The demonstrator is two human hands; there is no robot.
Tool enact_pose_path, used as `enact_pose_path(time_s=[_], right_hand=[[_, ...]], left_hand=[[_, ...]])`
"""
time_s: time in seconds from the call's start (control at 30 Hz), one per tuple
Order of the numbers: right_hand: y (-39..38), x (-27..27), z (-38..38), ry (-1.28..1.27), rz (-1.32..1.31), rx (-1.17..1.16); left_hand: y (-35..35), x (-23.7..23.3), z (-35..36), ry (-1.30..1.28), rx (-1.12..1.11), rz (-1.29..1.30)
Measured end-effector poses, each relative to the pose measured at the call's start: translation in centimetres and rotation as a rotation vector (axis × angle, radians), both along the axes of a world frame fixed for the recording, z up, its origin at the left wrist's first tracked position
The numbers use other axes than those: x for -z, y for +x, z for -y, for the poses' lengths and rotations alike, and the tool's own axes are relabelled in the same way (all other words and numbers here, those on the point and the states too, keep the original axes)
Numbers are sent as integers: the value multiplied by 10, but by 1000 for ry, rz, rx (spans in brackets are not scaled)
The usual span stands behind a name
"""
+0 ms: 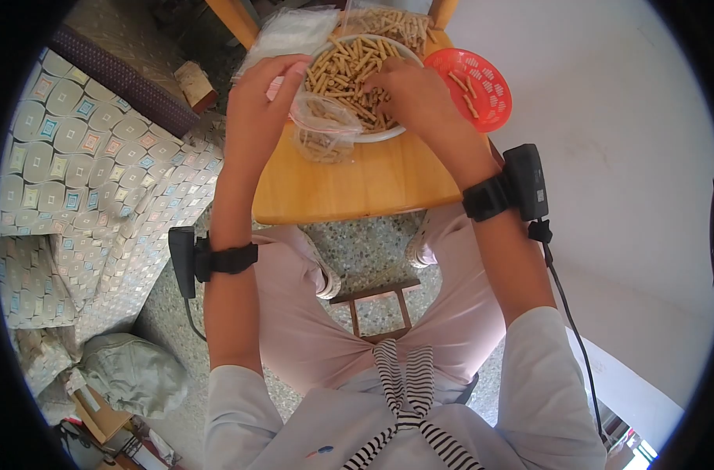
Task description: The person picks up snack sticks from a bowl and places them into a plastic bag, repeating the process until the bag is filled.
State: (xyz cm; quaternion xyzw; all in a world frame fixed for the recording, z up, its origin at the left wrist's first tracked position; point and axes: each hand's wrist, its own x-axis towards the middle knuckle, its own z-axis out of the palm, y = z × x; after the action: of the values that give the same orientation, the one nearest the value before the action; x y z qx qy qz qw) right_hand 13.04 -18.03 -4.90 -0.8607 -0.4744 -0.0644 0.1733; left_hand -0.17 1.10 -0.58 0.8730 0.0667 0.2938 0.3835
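A white bowl (390,135) on the wooden chair seat holds many short tan sticks (349,66). My left hand (267,98) is at the bowl's left rim, its fingers closed on the edge of a clear zip bag (325,115). The bag lies over the bowl's front left edge and has some sticks inside. My right hand (404,90) reaches into the right side of the bowl with its fingers bent down among the sticks; what its fingertips hold is hidden. A red plastic basket (494,94) with a few sticks stands to the right of the bowl.
Behind the bowl are a filled clear bag (392,25) and a stack of flat clear bags (290,35). The wooden seat (357,184) is in front of me. Patterned fabric (75,149) covers something at left, and a white wall (607,141) is at right.
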Motion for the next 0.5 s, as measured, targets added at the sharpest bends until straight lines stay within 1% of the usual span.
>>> enact_pose_path(time_s=[0.03,0.1,0.17,0.27,0.33,0.4,0.5], right_hand=[[-3,2,0,-42,-24,-5],[-4,5,-2,-33,0,-2],[-4,9,-3,-27,26,1],[2,15,-9,-29,84,-25],[5,16,-12,80,110,25],[9,15,-15,52,114,19],[10,13,-14,-6,123,5]], left_hand=[[-2,2,3,7,10,-19],[-2,4,4,14,28,-32],[-3,3,0,44,9,-125],[-3,5,1,-4,-12,-80],[0,5,5,-24,-26,-67],[2,4,5,-44,-33,-48],[3,5,10,-74,-28,-96]])
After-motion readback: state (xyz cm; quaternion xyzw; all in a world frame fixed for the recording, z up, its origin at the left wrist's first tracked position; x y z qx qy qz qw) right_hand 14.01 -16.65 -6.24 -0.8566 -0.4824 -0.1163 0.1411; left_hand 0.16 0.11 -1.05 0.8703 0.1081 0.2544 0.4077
